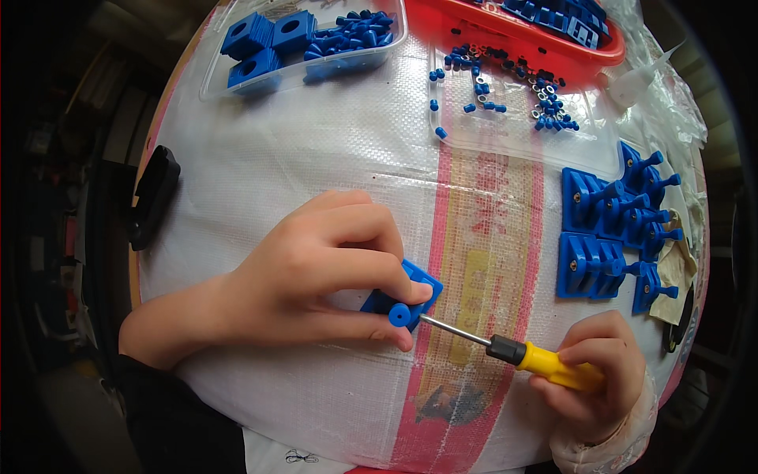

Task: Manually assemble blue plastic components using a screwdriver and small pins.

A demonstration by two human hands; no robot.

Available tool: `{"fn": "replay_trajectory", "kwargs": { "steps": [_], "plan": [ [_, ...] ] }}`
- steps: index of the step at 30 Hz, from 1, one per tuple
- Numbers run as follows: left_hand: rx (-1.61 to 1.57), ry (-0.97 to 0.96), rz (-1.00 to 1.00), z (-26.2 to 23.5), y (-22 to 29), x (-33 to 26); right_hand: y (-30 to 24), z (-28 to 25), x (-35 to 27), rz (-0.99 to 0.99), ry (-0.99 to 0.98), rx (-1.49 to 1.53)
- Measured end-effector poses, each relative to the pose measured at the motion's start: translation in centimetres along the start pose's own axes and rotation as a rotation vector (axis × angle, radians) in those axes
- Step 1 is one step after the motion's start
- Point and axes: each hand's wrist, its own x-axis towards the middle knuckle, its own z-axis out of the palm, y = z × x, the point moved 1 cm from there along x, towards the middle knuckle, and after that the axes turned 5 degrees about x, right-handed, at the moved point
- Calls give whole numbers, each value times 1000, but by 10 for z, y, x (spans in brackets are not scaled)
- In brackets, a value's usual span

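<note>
Left hand [316, 272]: we see it closed on one blue plastic part [403, 296].
Right hand [596, 379]: gripping one screwdriver [513, 350] (yellow handle).
Trays: two clear trays [304, 47], one red tray [537, 43].

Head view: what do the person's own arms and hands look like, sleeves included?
Both hands are bare, with no gloves or rings visible. The left hand comes out of a dark, near-black sleeve. The right hand has a pale pinkish, textured cuff at the wrist.

Left hand [316, 272] fingers curled in a pinch, right hand [596, 371] closed in a fist, forearms entering from below
</note>
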Motion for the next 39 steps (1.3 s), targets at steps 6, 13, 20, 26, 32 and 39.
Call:
{"fn": "replay_trajectory", "kwargs": {
  "steps": [6, 13, 20, 26, 32, 39],
  "plan": [
    [3, 2, 9, 0, 0, 0, 0, 0, 0, 38, -78, 39],
    [13, -13, 6, 0, 0, 1, 4, 10, -3, 6, 46, 46],
    [9, -8, 8, 1, 1, 1, -2, 5, -2, 29, 42, 0],
    [-4, -24, 6, -1, 0, 1, -4, 0, 0, 65, -18, -30],
    [-56, -53, -8, -4, 2, 3, -3, 6, -3, 78, 91, 21],
    [-46, -49, 5, -2, -1, 2, 0, 3, -5, -46, 16, -28]
  ]
}}
